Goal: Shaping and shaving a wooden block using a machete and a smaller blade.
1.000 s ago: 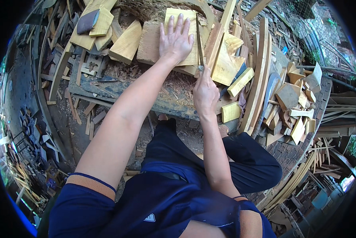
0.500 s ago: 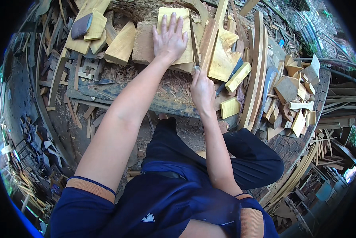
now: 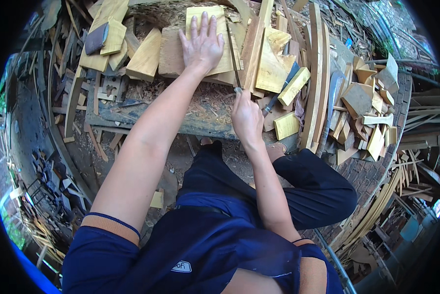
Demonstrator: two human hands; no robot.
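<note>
My left hand [image 3: 203,49] lies flat, fingers spread, on a pale yellow board [image 3: 200,14]. That board rests on a thicker brown wooden block [image 3: 172,54]. My right hand [image 3: 247,116] is closed around the near end of a frame saw [image 3: 252,54], with a wooden bar and a thin dark blade running away from me. The blade stands along the right part of the yellow board, with a narrow strip of wood to its right. My fingers hide the grip, and the saw's far end is hard to make out.
Beneath is a worn bench [image 3: 181,125] strewn with shavings. Yellow offcuts [image 3: 144,56] lie left; a blue-bladed tool [image 3: 286,83] and small yellow blocks [image 3: 286,126] lie right. Long curved strips [image 3: 318,73] stand beside a heap of cut pieces [image 3: 362,105].
My right hand and the saw have come closer to me. My left hand stays flat on the board. The whole view has shifted slightly.
</note>
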